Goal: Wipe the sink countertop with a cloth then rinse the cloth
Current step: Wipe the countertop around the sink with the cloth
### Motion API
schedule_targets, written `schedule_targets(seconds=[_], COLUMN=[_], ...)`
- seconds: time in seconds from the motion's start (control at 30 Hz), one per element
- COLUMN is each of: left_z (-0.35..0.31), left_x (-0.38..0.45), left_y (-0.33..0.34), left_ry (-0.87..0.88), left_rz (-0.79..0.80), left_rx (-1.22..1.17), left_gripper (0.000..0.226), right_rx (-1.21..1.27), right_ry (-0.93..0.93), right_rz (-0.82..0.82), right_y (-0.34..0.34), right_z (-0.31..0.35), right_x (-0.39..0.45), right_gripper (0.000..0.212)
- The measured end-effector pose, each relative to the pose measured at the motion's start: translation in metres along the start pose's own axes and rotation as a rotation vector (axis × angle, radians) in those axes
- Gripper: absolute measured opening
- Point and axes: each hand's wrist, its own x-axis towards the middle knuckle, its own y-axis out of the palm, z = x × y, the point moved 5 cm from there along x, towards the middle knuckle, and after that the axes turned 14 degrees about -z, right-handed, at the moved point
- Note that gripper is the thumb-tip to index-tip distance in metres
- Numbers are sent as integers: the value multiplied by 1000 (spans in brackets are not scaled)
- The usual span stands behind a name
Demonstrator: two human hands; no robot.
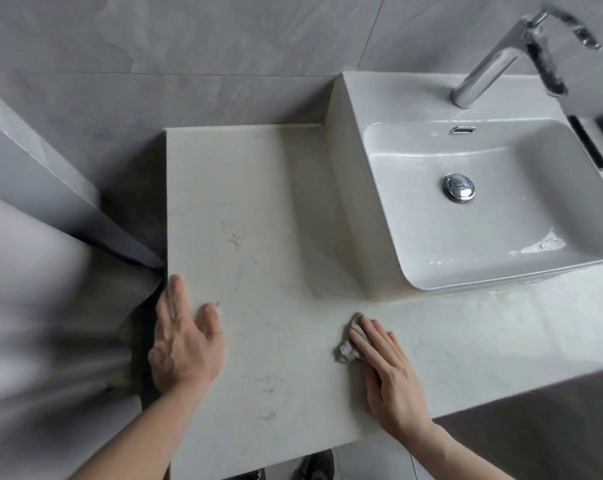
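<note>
A small crumpled grey cloth [349, 344] is pressed flat against the pale marble table [275, 237] under the right hand [384, 372], just in front of the white basin [379, 98]. The fingers [376, 337] are held straight and together over the cloth, not curled round it. The left hand [184, 341] is laid flat at the table's left edge, its fingers relaxed and slightly apart, nothing held. The cloth is judged soft, light and probably damp; for rinsing under the chrome faucet [494, 67] it would best be gathered into the palm.
</note>
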Motion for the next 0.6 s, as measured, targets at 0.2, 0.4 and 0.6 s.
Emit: schedule_targets(seconds=[0.2,0.4,0.6], left_z=[2,2,0], left_x=[-1,-2,-4], left_y=[3,2,-2], left_ry=[-2,11,24], left_rz=[-17,-18,6], left_rx=[-1,22,23], left_gripper=[71,69,68], right_rx=[116,111,-25], right_ry=[75,-34,-42], right_rz=[-127,-29,-54], right_y=[1,52,19], right_z=[10,54,9], right_x=[18,58,23], right_gripper=[59,51,53])
